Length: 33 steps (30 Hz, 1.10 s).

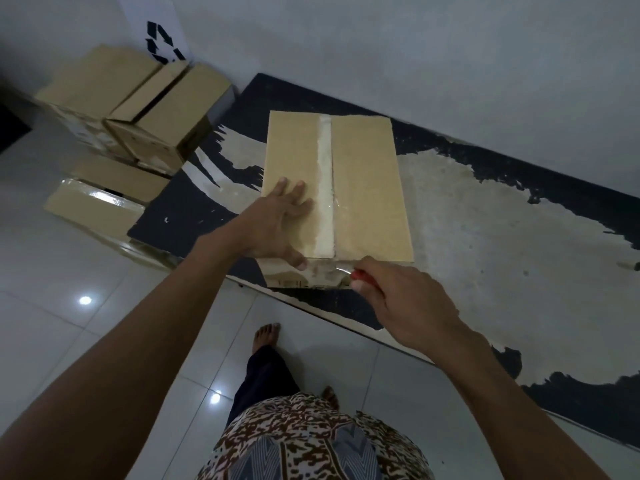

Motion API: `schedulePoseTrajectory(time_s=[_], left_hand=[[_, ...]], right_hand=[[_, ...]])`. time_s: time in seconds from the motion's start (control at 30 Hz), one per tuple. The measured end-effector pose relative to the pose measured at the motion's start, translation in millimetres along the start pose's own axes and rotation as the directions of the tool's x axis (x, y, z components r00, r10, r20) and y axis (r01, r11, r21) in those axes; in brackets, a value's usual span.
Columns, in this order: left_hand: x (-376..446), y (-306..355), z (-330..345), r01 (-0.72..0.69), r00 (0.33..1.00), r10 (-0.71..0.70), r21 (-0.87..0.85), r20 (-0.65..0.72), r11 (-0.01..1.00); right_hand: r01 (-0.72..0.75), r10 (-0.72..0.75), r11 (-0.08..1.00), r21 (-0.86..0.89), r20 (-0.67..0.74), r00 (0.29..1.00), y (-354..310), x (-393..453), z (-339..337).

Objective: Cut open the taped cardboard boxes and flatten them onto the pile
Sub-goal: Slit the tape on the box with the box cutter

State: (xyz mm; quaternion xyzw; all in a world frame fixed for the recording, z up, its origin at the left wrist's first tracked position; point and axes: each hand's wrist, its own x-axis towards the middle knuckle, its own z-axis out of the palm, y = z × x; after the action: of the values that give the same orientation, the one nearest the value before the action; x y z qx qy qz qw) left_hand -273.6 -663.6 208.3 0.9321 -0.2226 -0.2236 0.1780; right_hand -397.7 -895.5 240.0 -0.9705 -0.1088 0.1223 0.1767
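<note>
Taped cardboard box (367, 188) lies flat-topped at the near edge of the worn black table (519, 209), clear tape strip (325, 188) running down its middle seam. Left hand (277, 225) spread, palm pressing the box top near its near-left corner. Right hand (398, 299) curled round a red-handled cutter (358, 274) at the box's near end, blade hidden. More cardboard boxes (145, 112) stacked off the table's far-left corner.

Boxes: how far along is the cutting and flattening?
Early. Nothing flattened shows. In hand: the left hand presses on the taped box on the table, while the right hand holds a red cutter at its near edge. Left: the boxes stacked on the floor.
</note>
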Motion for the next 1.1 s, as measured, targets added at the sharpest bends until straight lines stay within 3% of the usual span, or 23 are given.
schedulePoseTrajectory(time_s=[0.23,0.43,0.8,1.1], left_hand=[[2,-9,-5,0.001,1.000,-0.001,-0.082,0.002,0.997],[2,-12,-4,0.005,1.000,-0.007,-0.095,-0.021,0.995],[2,-13,-6,0.009,0.999,-0.006,-0.098,0.031,0.995],[-1,-10,-6,0.018,1.000,-0.015,-0.118,0.026,0.993]], right_hand=[[0.027,-0.022,0.994,-0.107,0.052,0.998,-8,18,9],[0.028,-0.028,0.990,-0.136,0.006,1.000,-12,25,16],[-0.090,0.102,0.980,-0.176,0.064,0.993,3,28,-10],[-0.107,0.123,0.976,-0.191,0.078,0.989,4,27,-13]])
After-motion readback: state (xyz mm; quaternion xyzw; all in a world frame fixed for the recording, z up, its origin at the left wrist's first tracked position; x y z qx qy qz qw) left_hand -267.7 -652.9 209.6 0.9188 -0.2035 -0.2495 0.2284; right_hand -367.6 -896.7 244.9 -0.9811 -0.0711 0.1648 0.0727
